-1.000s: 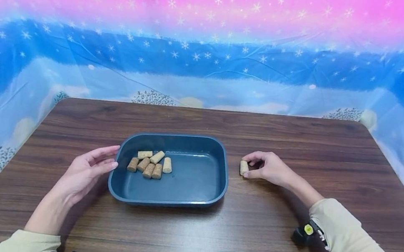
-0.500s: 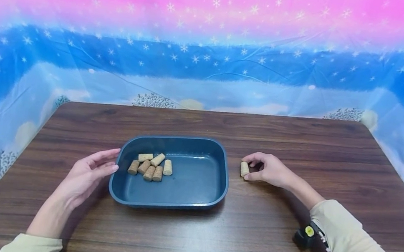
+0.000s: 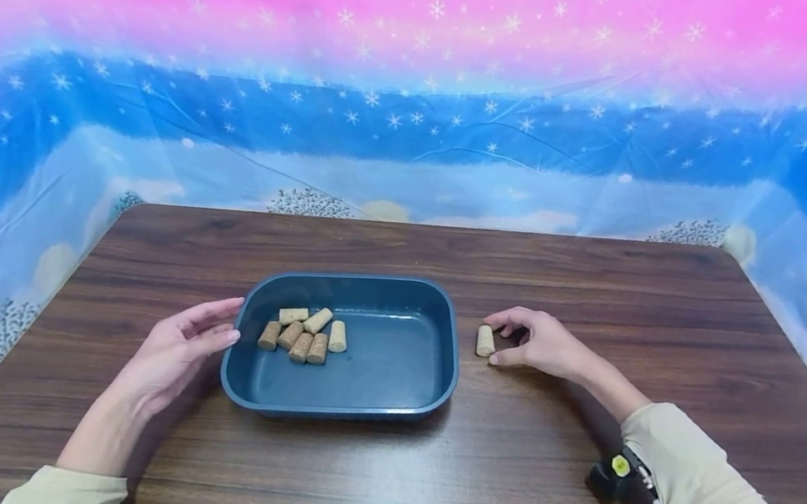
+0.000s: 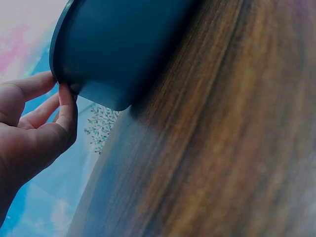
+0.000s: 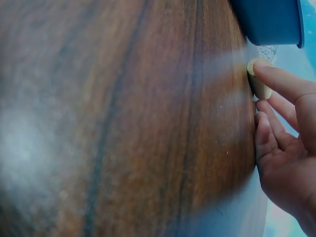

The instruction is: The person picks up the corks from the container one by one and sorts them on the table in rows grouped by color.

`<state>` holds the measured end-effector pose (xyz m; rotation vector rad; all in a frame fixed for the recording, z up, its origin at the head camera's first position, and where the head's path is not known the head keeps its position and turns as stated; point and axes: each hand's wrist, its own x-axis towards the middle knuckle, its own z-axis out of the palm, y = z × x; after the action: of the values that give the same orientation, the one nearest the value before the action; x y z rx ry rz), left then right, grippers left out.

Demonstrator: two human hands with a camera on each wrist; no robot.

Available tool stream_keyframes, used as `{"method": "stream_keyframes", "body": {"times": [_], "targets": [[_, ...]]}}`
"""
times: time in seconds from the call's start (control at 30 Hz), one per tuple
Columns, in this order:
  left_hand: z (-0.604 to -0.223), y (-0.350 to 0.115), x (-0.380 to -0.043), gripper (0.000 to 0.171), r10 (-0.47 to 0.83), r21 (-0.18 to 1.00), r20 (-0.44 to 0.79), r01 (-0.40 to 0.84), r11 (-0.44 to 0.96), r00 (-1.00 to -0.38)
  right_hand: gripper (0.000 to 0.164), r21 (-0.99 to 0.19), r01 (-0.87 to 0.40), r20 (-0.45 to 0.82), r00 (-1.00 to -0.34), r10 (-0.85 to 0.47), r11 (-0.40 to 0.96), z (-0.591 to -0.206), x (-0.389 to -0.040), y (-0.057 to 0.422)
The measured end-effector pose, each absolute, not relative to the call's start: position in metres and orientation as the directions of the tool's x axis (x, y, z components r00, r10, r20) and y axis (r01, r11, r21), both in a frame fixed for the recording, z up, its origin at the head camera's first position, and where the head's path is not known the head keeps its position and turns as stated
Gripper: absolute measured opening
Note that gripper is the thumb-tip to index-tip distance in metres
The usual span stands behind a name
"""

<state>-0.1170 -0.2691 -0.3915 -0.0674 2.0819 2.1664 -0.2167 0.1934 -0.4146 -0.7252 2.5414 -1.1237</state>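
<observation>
Seven tapered corks (image 3: 290, 334) are counted in the left part of a dark blue rectangular dish (image 3: 382, 367), some lying against one another. An eighth cork (image 3: 486, 342) is outside it, on the dark wood-grain table (image 3: 535, 470), just beyond the dish's right end. My right hand (image 3: 546, 345) has that cork pinched: the thumb is at one end, a forefinger at the other. My left hand (image 3: 168, 349) is at the dish's left end, thumb and forefinger apart and extended, their tips touching the outer rim. I note cream sleeves (image 3: 722, 493) on both arms and a black device (image 3: 606, 474) at my right wrist. Behind the table hangs a pink-and-blue snowflake backdrop (image 3: 420, 119), creased in places.
</observation>
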Motion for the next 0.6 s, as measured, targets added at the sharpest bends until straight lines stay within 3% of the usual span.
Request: {"method": "stream_keyframes", "body": {"times": [0.2,0.4,0.6], "targets": [[-0.391,-0.269,-0.117,0.038,0.064,0.991,-0.122,-0.125,-0.041,-0.990,0.054,-0.758,-0.338,-0.040,-0.830,-0.557,0.558,-0.414,-0.218,0.194],[-0.392,-0.269,-0.117,0.041,0.057,0.992,-0.124,-0.126,-0.026,-0.991,0.057,-0.832,-0.261,-0.069,-0.827,-0.558,0.490,-0.410,-0.217,0.196],[-0.391,-0.269,-0.117,0.044,0.063,0.993,-0.119,-0.120,-0.010,-0.991,0.051,-0.875,-0.174,-0.073,-0.876,-0.477,0.452,-0.404,-0.212,0.189]]}}
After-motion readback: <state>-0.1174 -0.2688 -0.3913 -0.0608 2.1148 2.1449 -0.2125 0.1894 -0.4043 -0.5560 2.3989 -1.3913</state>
